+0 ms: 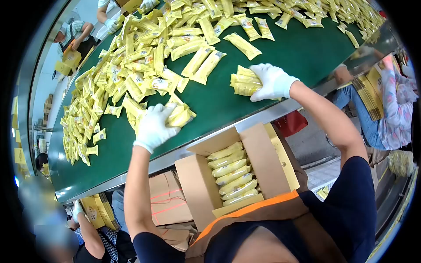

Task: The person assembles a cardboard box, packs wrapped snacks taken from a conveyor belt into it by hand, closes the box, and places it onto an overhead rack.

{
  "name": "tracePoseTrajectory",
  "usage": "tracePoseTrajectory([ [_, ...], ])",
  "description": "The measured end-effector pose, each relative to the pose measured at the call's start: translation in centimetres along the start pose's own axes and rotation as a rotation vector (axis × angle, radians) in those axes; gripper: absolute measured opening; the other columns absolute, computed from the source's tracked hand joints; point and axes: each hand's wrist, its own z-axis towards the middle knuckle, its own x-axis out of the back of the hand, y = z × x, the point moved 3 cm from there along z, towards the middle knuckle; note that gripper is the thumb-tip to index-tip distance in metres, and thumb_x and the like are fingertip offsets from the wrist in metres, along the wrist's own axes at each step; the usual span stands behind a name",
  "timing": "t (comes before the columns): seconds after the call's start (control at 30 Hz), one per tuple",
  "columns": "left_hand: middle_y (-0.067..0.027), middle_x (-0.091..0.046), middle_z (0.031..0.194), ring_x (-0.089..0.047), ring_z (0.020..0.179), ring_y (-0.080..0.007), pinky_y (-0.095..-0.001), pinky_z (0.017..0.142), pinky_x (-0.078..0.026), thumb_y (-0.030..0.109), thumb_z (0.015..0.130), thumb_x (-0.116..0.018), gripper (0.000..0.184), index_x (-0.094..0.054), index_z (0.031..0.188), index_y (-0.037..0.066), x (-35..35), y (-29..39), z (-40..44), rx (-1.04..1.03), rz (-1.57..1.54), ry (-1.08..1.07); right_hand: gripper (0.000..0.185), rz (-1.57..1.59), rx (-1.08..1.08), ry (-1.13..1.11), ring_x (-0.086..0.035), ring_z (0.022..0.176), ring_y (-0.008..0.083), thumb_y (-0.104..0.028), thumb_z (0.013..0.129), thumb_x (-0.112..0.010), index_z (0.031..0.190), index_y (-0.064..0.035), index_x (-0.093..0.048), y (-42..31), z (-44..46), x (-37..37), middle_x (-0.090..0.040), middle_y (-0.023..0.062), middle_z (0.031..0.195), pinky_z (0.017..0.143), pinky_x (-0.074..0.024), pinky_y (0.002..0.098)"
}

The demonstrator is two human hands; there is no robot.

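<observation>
My right hand (272,82), in a white glove, grips a small bundle of yellow packets (244,81) above the green belt, with the thumb below and the fingers over the top. My left hand (154,126), also gloved, is at the near edge of the heap, its thumb and fingers around some yellow packets (180,116). Other packets lie against the outer side of that hand. In front of my body stands an open cardboard box (199,184) with a row of yellow packets (234,179) inside.
A large heap of packets (136,65) covers much of the green conveyor belt (289,65). Its metal rim (210,136) runs between belt and box. Flattened cartons (169,197) lie left of the box. Gloved co-workers' hands (112,25) show at the far side; other people sit left and right.
</observation>
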Motion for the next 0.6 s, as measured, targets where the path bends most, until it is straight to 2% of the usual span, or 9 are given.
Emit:
tracePoseTrajectory([
  [0.1, -0.0176, -0.055, 0.117, -0.052, 0.11, -0.0379, -0.041, 0.099, -0.045, 0.035, 0.067, -0.076, 0.075, -0.056, 0.136, 0.009, -1.0, -0.2, -1.1, 0.016, -0.119, 0.153, 0.073, 0.167, -0.134, -0.146, -0.066, 0.1, 0.0327, -0.049, 0.068, -0.077, 0.122, -0.0032, -0.057, 0.1, 2.4, 3.6, -0.067, 0.0191, 0.107, 0.09, -0.0517, 0.0389],
  [0.17, -0.0207, -0.053, 0.128, -0.051, 0.117, -0.0402, -0.0417, 0.104, -0.042, 0.037, 0.068, -0.076, 0.078, -0.054, 0.138, 0.008, -2.7, -1.6, -1.5, 0.02, -0.184, 0.271, 0.065, 0.817, -0.101, -0.031, -0.067, 0.092, 0.0204, -0.055, 0.075, -0.074, 0.117, -0.0066, -0.063, 4.0, 7.4, 3.8, -0.069, 0.012, 0.105, 0.082, -0.0528, 0.0322],
  [0.2, -0.0256, -0.044, 0.143, -0.048, 0.125, -0.0418, -0.0426, 0.108, -0.039, 0.04, 0.068, -0.076, 0.085, -0.049, 0.141, 0.007, -3.1, -2.2, -1.4, 0.066, -0.128, 0.292, 0.062, 1.013, -0.099, 0.011, -0.066, 0.091, 0.0172, -0.054, 0.078, -0.072, 0.117, -0.0075, -0.063, 5.3, 9.9, 3.7, -0.068, 0.0095, 0.105, 0.082, -0.0525, 0.0312],
  [0.3, -0.0203, -0.049, 0.142, -0.048, 0.127, -0.0379, -0.0418, 0.106, -0.041, 0.052, 0.069, -0.07, 0.092, -0.044, 0.145, 0.008, -2.0, -2.6, 0.0, 0.182, -0.142, -0.072, 0.063, 1.253, -0.186, -0.081, -0.064, 0.097, 0.0155, -0.054, 0.08, -0.071, 0.122, -0.0071, -0.063, 4.8, 13.5, 1.3, -0.067, 0.0081, 0.112, 0.088, -0.0495, 0.0307],
  [0.33, -0.0186, -0.051, 0.141, -0.05, 0.126, -0.0375, -0.0416, 0.105, -0.042, 0.054, 0.069, -0.069, 0.092, -0.044, 0.145, 0.009, -2.1, -2.6, -0.2, 0.176, -0.094, -0.028, 0.079, 0.831, -0.086, -0.052, -0.063, 0.105, 0.0192, -0.057, 0.076, -0.072, 0.131, -0.0031, -0.057, 4.5, 14.9, 1.1, -0.065, 0.0114, 0.118, 0.095, -0.0468, 0.0334],
  [0.37, -0.0169, -0.053, 0.139, -0.051, 0.125, -0.0371, -0.0413, 0.104, -0.043, 0.055, 0.069, -0.068, 0.092, -0.045, 0.145, 0.009, -2.6, -2.7, -0.5, 0.163, -0.049, 0.01, 0.097, 0.46, -0.183, 0.078, -0.056, 0.12, 0.026, -0.057, 0.075, -0.071, 0.143, 0.0047, -0.041, 3.3, 14.0, 1.1, -0.058, 0.0223, 0.131, 0.103, -0.0412, 0.0349],
  [0.47, -0.0195, -0.055, 0.134, -0.058, 0.114, -0.0371, -0.0421, 0.1, -0.045, 0.056, 0.07, -0.068, 0.089, -0.046, 0.145, 0.014, -3.2, -1.9, -1.3, 0.197, -0.003, 0.079, 0.092, 0.312, -0.115, -0.181, -0.059, 0.112, 0.0269, -0.054, 0.068, -0.077, 0.132, 0.0039, -0.048, -0.5, 10.4, 1.9, -0.061, 0.0231, 0.121, 0.098, -0.044, 0.0351],
  [0.5, -0.0201, -0.055, 0.133, -0.059, 0.112, -0.0371, -0.0424, 0.099, -0.045, 0.056, 0.07, -0.068, 0.089, -0.046, 0.145, 0.015, -3.0, -1.4, -1.6, 0.233, 0.004, 0.08, 0.083, 0.266, -0.062, -0.046, -0.06, 0.11, 0.0295, -0.052, 0.066, -0.078, 0.127, -0.0014, -0.051, 0.3, 9.9, 1.2, -0.062, 0.0187, 0.117, 0.097, -0.045, 0.0359],
  [0.6, -0.0192, -0.059, 0.121, -0.062, 0.102, -0.0371, -0.0437, 0.091, -0.05, 0.058, 0.068, -0.07, 0.096, -0.04, 0.149, 0.016, -2.9, 0.3, -2.6, 0.292, 0.006, 0.02, 0.089, -0.175, -0.057, 0.035, -0.055, 0.118, 0.0328, -0.05, 0.063, -0.077, 0.137, -0.0101, -0.047, -2.3, 4.7, 2.1, -0.055, 0.0168, 0.124, 0.1, -0.0442, 0.0386],
])
